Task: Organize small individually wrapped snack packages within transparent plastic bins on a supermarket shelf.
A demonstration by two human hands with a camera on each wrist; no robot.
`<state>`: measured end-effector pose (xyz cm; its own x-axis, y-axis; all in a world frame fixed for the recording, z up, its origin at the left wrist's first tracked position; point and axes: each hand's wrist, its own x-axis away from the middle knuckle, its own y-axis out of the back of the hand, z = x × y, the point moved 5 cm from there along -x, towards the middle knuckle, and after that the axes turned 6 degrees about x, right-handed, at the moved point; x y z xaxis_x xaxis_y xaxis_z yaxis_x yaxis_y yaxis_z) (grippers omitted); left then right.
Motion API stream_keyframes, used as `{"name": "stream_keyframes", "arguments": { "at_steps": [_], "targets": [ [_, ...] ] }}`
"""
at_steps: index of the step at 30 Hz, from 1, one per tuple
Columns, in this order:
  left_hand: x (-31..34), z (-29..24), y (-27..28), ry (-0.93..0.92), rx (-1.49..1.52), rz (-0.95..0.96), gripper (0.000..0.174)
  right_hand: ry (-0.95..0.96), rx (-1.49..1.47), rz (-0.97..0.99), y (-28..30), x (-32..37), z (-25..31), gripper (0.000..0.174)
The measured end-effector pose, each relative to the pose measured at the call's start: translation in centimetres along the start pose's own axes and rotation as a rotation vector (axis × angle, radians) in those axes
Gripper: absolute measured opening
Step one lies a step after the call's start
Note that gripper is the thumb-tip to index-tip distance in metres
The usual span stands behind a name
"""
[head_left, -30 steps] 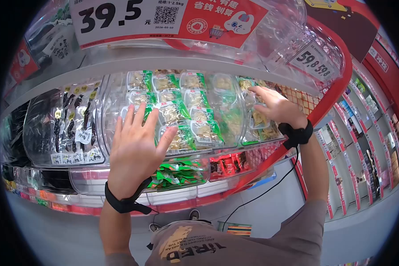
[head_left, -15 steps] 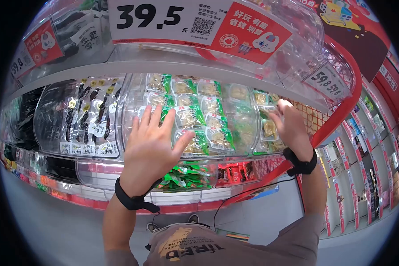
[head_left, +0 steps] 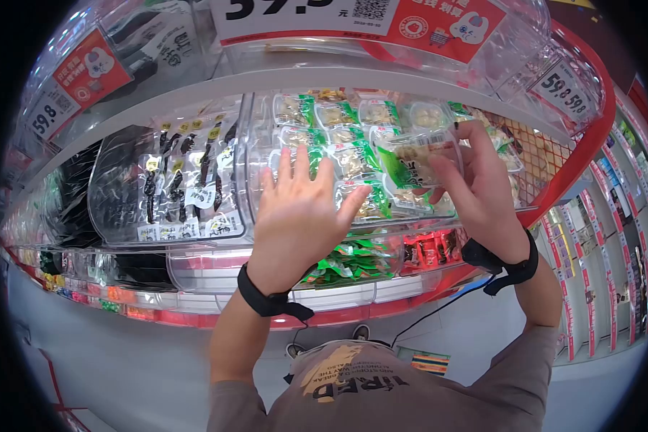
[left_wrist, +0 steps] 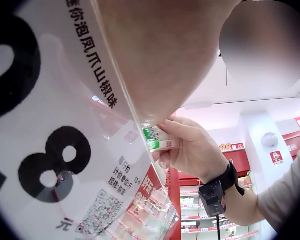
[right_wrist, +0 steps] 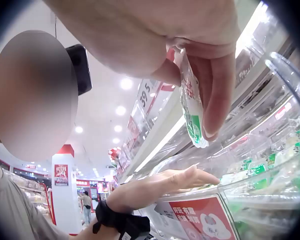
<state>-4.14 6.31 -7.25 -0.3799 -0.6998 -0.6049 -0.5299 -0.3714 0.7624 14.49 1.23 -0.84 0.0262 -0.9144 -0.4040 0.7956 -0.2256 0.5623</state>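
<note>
My right hand (head_left: 486,191) pinches a small snack packet (head_left: 412,160) of clear plastic with a green end, between thumb and fingers. In the right wrist view the held packet (right_wrist: 191,102) hangs edge-on below the fingers, above the clear bins. Rows of similar green and white packets (head_left: 354,160) lie in a clear bin under both hands. My left hand (head_left: 293,227) is spread palm down over the front left of that bin, its fingers straight and holding nothing. From the right wrist, the left hand (right_wrist: 152,187) shows close over the bin's front edge.
Dark strip-shaped snacks in clear packs (head_left: 187,180) fill the bin on the left. A white shelf edge (head_left: 338,78) with price signs (head_left: 446,25) crosses above the bins. A red rail (head_left: 605,108) curves round the right end. Below sit green and red packets (head_left: 432,248).
My right hand has come up from the right-hand compartment and moved left, now with a packet in its fingers. The left hand stays spread over the bin while the head view shifts.
</note>
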Motion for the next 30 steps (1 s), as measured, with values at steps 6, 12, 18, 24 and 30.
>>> {"name": "stream_keyframes", "arguments": {
  "at_steps": [6,12,18,24,30],
  "targets": [
    [0.0,0.2,-0.3,-0.034,-0.035,-0.073,0.047,0.559,1.037,-0.111,-6.3,-4.0,3.3,0.025],
    [0.0,0.3,-0.6,-0.026,0.020,-0.056,0.046,0.786,1.295,-0.050,-9.3,-7.5,3.1,0.017],
    [0.1,0.3,-0.5,-0.017,0.020,-0.096,0.045,0.585,0.767,0.387,-10.7,-13.0,0.3,0.037],
    [0.1,0.4,-0.8,-0.007,0.031,-0.104,0.043,0.516,0.775,0.566,-13.3,-17.5,-1.5,0.032],
    [0.1,0.3,-0.7,-0.016,0.024,-0.115,0.040,0.277,0.918,0.354,-12.6,-18.1,-2.0,0.037]
  ]
}}
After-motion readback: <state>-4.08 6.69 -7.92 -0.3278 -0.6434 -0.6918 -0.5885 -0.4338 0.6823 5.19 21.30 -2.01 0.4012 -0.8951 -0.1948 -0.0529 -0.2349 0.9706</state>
